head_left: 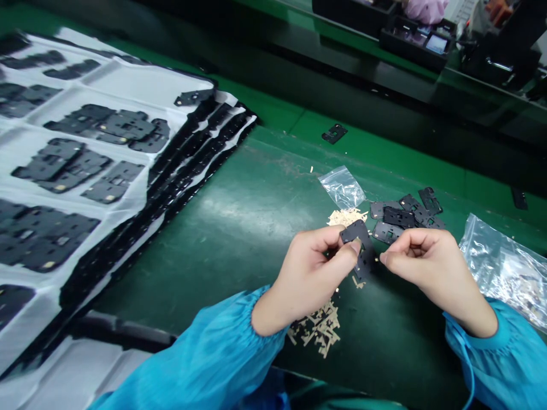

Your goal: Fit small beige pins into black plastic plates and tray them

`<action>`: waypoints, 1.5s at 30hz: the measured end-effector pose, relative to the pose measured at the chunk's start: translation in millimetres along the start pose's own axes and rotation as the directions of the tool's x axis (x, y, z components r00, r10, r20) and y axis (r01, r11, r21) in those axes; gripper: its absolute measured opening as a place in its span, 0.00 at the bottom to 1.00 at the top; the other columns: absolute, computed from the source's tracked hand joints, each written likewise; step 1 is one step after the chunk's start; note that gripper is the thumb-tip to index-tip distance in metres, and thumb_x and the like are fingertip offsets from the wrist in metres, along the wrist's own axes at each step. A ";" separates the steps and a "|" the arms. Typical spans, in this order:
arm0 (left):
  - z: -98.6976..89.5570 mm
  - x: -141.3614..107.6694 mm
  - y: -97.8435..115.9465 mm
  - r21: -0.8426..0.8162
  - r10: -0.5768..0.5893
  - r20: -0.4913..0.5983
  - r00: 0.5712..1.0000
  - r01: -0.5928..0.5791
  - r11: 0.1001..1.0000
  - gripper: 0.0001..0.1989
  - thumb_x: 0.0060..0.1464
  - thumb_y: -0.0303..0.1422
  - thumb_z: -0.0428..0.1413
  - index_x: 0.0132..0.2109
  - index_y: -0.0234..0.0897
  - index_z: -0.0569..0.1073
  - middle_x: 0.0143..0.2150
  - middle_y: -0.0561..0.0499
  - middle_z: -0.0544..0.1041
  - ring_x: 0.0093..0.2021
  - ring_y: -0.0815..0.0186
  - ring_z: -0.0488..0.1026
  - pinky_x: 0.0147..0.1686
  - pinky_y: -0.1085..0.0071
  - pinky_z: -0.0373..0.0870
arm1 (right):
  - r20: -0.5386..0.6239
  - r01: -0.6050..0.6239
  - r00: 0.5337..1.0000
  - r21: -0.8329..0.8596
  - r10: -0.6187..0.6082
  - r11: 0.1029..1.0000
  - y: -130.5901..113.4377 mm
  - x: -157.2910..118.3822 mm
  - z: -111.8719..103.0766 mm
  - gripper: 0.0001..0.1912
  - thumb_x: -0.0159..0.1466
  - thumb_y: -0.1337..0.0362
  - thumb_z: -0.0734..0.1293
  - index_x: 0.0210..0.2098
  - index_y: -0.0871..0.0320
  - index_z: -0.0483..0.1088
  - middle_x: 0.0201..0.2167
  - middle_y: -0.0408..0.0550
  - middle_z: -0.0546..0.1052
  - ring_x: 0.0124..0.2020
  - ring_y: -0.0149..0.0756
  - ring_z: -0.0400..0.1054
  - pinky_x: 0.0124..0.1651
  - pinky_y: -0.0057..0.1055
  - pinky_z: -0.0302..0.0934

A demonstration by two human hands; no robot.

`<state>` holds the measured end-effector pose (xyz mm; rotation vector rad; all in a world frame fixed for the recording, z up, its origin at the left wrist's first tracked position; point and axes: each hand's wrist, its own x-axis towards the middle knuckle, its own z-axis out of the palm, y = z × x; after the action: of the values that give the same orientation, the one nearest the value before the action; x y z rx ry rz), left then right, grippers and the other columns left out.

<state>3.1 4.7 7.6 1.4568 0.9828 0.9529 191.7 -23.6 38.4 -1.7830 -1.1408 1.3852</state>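
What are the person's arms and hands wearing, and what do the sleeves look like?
Both arms are covered in loose, bright blue fabric: the left sleeve and the right sleeve look thin and slightly glossy, and each is gathered into an elastic cuff at the wrist. A thin blue cord hangs by the right cuff. The left hand and the right hand are bare, with no gloves.

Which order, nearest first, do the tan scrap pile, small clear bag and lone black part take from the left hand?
1. Tan scrap pile, just below the left hand on the green mat.
2. Small clear bag, ahead of the hand.
3. Lone black part, farther ahead still.
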 end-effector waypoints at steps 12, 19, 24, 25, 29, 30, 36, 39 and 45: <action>-1.0 -0.1 1.2 0.001 -0.004 -0.006 1.000 0.004 1.000 0.16 0.58 0.28 0.52 0.22 0.36 0.68 0.18 0.57 0.67 0.20 0.73 0.63 0.20 0.75 0.59 | -0.004 0.001 1.000 0.012 -0.001 1.000 1.5 0.9 0.1 0.06 0.50 0.62 0.74 0.20 0.57 0.76 0.23 0.47 0.80 0.22 0.31 0.67 0.24 0.27 0.60; -0.3 -1.3 -0.9 -0.015 0.000 -0.004 1.000 0.000 1.000 0.16 0.58 0.27 0.53 0.21 0.37 0.66 0.18 0.58 0.66 0.20 0.74 0.61 0.20 0.75 0.58 | 0.021 -0.011 1.000 0.047 0.010 0.999 0.1 1.2 0.8 0.05 0.49 0.65 0.74 0.19 0.57 0.76 0.21 0.45 0.79 0.22 0.30 0.67 0.24 0.26 0.59; 1.4 0.5 -2.7 -0.025 -0.015 -0.005 1.000 0.014 1.000 0.16 0.58 0.28 0.53 0.21 0.37 0.67 0.18 0.57 0.66 0.20 0.73 0.62 0.20 0.75 0.58 | 0.050 -0.021 0.999 0.084 0.016 0.996 1.2 3.8 0.1 0.05 0.49 0.65 0.74 0.19 0.57 0.77 0.20 0.44 0.79 0.22 0.29 0.67 0.24 0.25 0.59; 1.6 0.7 -2.6 -0.025 -0.018 -0.006 1.000 0.018 1.000 0.16 0.58 0.28 0.53 0.21 0.37 0.67 0.18 0.57 0.66 0.20 0.73 0.62 0.20 0.75 0.58 | 0.056 -0.025 0.998 0.089 0.020 0.996 1.4 4.4 0.0 0.05 0.49 0.65 0.75 0.20 0.57 0.77 0.20 0.45 0.79 0.22 0.29 0.67 0.24 0.25 0.59; 1.4 0.2 -1.8 -0.030 -0.032 -0.011 0.999 0.031 0.999 0.16 0.58 0.28 0.53 0.21 0.37 0.67 0.17 0.57 0.66 0.19 0.73 0.63 0.20 0.75 0.58 | 0.073 -0.038 0.997 0.102 0.031 0.994 1.4 6.4 -0.3 0.05 0.50 0.64 0.75 0.20 0.57 0.78 0.21 0.45 0.80 0.21 0.28 0.66 0.25 0.25 0.59; 1.2 -0.1 -1.7 -0.034 -0.032 -0.012 0.999 0.032 0.999 0.16 0.58 0.28 0.53 0.22 0.37 0.67 0.17 0.57 0.66 0.19 0.73 0.63 0.20 0.75 0.58 | 0.076 -0.038 0.997 0.104 0.030 0.994 1.3 6.8 -0.3 0.05 0.49 0.64 0.75 0.20 0.57 0.78 0.21 0.44 0.79 0.21 0.28 0.66 0.25 0.25 0.59; 0.5 -0.1 0.8 -0.053 -0.038 -0.003 0.999 0.038 0.998 0.15 0.57 0.29 0.53 0.22 0.37 0.68 0.18 0.57 0.67 0.20 0.72 0.63 0.20 0.75 0.59 | 0.077 -0.051 0.996 0.112 0.042 0.992 1.5 7.4 -0.3 0.05 0.49 0.65 0.76 0.20 0.58 0.77 0.20 0.44 0.79 0.20 0.27 0.65 0.24 0.25 0.58; 0.8 0.8 1.3 -0.055 -0.038 -0.003 0.999 0.038 0.998 0.15 0.57 0.29 0.53 0.21 0.37 0.68 0.18 0.56 0.67 0.20 0.73 0.63 0.20 0.75 0.58 | 0.078 -0.053 0.996 0.108 0.045 0.993 1.7 7.7 -0.2 0.05 0.49 0.65 0.75 0.19 0.58 0.77 0.20 0.43 0.79 0.20 0.26 0.64 0.24 0.24 0.57; 1.2 0.9 -0.8 -0.050 -0.076 0.005 0.997 0.076 0.996 0.15 0.57 0.30 0.53 0.22 0.37 0.68 0.18 0.56 0.68 0.20 0.72 0.64 0.21 0.75 0.60 | 0.075 -0.051 0.996 0.103 0.043 0.993 1.7 8.0 0.0 0.06 0.49 0.64 0.76 0.20 0.58 0.77 0.20 0.44 0.78 0.21 0.28 0.64 0.24 0.26 0.58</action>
<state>4.4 5.2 6.7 1.3694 0.9986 0.9138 192.8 -17.3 33.4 -1.7083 -1.0488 1.5201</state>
